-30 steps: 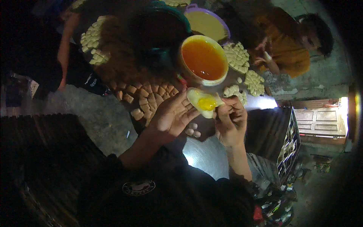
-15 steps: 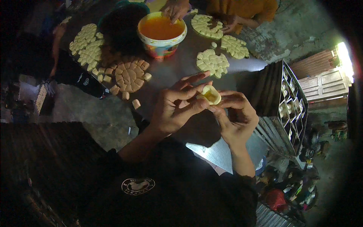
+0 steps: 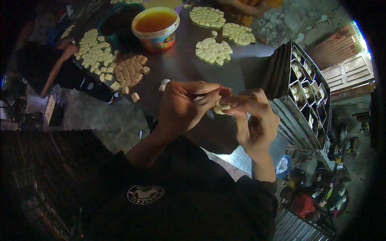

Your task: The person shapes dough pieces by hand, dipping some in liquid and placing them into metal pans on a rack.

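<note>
In front of my chest, both hands work on one small piece of pale dough. My left hand has thumb and fingertips closed at the far edge of the dough. From the other side, my right hand pinches the dough's upper edge between thumb and fingers. The edges look gathered together, and fingertips cover part of it. A small whitish dough piece lies on the table just beyond my left hand.
A bucket of orange filling stands beside a dark green tub. Cut pale dough and brown dough lie on the dark table. A metal rack of trays stands at right. Co-workers' arms show at left and far side.
The dough, a cup with yellow filling inside, has been pinched together at its edges. A co-worker's hand has left the bucket. My view has shifted.
</note>
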{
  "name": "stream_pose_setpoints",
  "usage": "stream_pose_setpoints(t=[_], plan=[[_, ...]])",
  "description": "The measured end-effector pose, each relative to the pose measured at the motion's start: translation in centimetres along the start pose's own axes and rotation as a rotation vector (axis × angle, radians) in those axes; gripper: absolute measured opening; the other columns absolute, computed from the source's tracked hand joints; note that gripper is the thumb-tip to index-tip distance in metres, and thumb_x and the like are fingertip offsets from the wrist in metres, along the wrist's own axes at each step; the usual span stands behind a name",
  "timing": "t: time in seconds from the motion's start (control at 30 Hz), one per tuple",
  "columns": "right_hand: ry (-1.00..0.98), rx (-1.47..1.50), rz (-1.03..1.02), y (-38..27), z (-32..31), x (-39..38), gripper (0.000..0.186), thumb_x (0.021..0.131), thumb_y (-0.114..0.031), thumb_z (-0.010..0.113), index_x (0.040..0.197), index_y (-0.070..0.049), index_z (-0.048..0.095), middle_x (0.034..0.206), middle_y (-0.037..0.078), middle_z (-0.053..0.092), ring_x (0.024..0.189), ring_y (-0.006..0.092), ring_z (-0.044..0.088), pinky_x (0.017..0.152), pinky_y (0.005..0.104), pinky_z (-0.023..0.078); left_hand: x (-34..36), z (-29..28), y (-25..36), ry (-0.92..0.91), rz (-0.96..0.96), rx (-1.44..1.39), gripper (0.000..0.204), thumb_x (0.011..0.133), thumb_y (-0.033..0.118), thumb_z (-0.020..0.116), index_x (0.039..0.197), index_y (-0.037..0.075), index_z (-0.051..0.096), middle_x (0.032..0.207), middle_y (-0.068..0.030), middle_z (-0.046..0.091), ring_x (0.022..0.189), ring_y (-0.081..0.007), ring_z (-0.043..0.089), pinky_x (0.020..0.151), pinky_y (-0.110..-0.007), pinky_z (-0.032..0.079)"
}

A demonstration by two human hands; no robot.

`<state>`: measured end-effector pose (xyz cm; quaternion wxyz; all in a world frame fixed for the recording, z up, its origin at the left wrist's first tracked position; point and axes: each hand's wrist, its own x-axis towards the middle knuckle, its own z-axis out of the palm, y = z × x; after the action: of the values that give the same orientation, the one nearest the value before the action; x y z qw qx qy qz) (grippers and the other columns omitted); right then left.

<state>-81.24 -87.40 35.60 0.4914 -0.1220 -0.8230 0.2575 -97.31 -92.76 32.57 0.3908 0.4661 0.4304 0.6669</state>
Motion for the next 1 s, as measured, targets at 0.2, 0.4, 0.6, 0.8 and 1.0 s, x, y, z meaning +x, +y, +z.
stream_pose_setpoints(t=[0.2,0.4,0.6,0.8,1.0], plan=[[-0.081,-0.149,0.057,0.4,-1.6,0.1,0.017,0.071,0.002,0.077,0.083,-0.006,0.068,0.079,0.007,0.064,0.070,0.0210,0.054,0.064,0.0303,0.043,-1.1,0.1,0.8,-0.128,0.070,0.075,0.016,0.090,0.003,0.066,0.103,0.000,0.073,0.098,-0.0128,0.074,0.091,-0.0127,0.068,0.079,-0.025,0.055],[-0.007,0.304,0.212,2.0,-0.2,-1.6,0.030,0.075,-0.001,0.081,0.097,-0.005,0.060,0.090,0.007,0.061,0.080,0.0166,0.056,0.073,0.0290,0.042,-1.4,-0.7,-0.9,-0.151,0.066,0.063,0.021,0.089,0.007,0.069,0.108,-0.002,0.071,0.106,-0.0131,0.072,0.098,-0.0170,0.069,0.084,-0.028,0.056],[-0.212,0.037,0.143,2.9,1.9,-1.7,0.054,0.066,-0.012,0.087,0.111,-0.009,0.058,0.103,0.002,0.071,0.081,0.0205,0.059,0.075,0.0336,0.039,-1.2,-2.4,-2.2,-0.026,-0.343,-0.240,0.024,0.093,0.016,0.067,0.107,-0.004,0.070,0.101,-0.0108,0.072,0.096,-0.0165,0.068,0.085,-0.028,0.055],[-0.273,-0.138,0.270,5.2,5.9,-2.8,0.050,0.069,-0.014,0.086,0.110,-0.009,0.059,0.103,0.004,0.068,0.084,0.0221,0.060,0.075,0.0345,0.042,-3.1,-5.4,-6.4,-0.010,-0.550,-0.215,0.034,0.097,0.029,0.062,0.109,-0.002,0.069,0.105,-0.0099,0.070,0.098,-0.0124,0.066,0.081,-0.027,0.053],[-0.273,0.620,1.051,9.8,12.6,-6.7,0.044,0.078,-0.010,0.083,0.112,-0.007,0.055,0.101,0.005,0.065,0.094,0.0136,0.062,0.083,0.0280,0.050,-4.3,-11.3,-13.2,-0.032,-0.264,0.345,0.027,0.093,0.027,0.066,0.104,0.002,0.071,0.110,-0.0052,0.065,0.095,-0.0114,0.061,0.078,-0.027,0.048]])
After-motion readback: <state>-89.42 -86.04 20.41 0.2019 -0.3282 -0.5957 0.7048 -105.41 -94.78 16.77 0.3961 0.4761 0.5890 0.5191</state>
